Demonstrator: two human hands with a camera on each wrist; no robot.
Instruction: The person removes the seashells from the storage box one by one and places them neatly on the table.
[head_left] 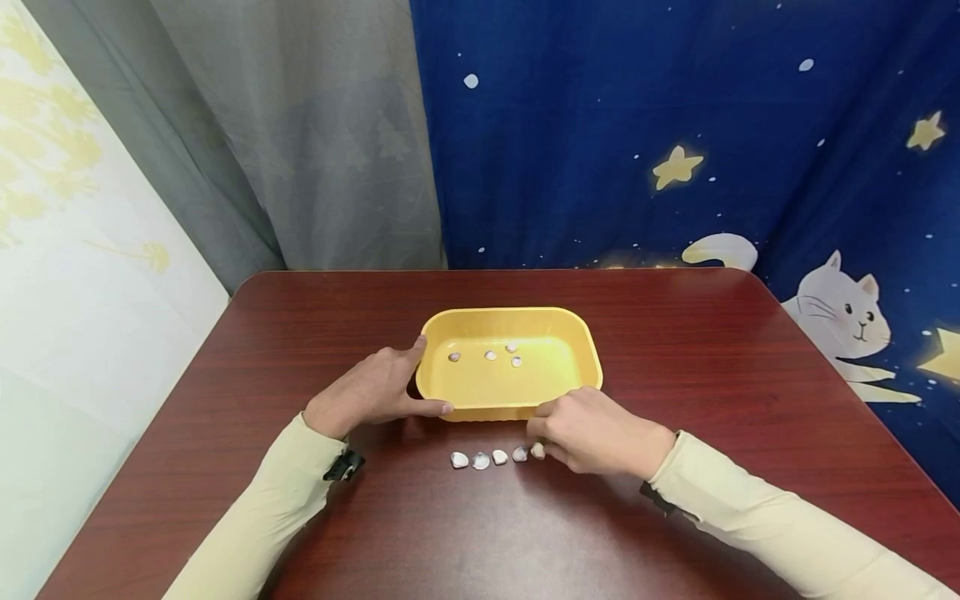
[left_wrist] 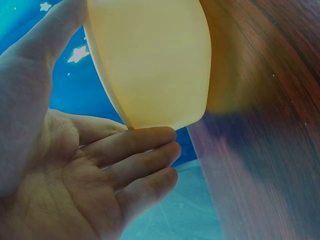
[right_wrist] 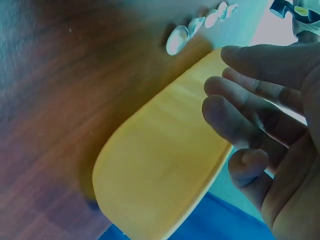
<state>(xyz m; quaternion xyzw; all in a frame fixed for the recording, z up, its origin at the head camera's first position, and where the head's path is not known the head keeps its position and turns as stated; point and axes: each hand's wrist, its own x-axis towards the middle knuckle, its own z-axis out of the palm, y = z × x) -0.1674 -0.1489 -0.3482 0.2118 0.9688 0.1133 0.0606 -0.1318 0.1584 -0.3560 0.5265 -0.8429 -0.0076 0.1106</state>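
A yellow plastic basin [head_left: 510,412] stands on the table with several small shells [head_left: 491,356] in it. My left hand [head_left: 378,387] spans its left end, thumb along the front rim and the other fingers extended against the side. In the left wrist view, those fingertips [left_wrist: 167,135] touch the basin's end wall. In front of the basin lies a row of several small pale shells [head_left: 480,461]. My right hand [head_left: 588,429] is at the row's right end, beside the last shell [head_left: 538,451]. The right wrist view shows its fingers [right_wrist: 220,112] loosely bent, thumb apart, nothing between them.
The dark red wooden table [head_left: 322,317] extends around the basin on all sides. Behind its far edge hang a grey curtain [head_left: 337,167] and a blue curtain [head_left: 562,167] with stars and a cat.
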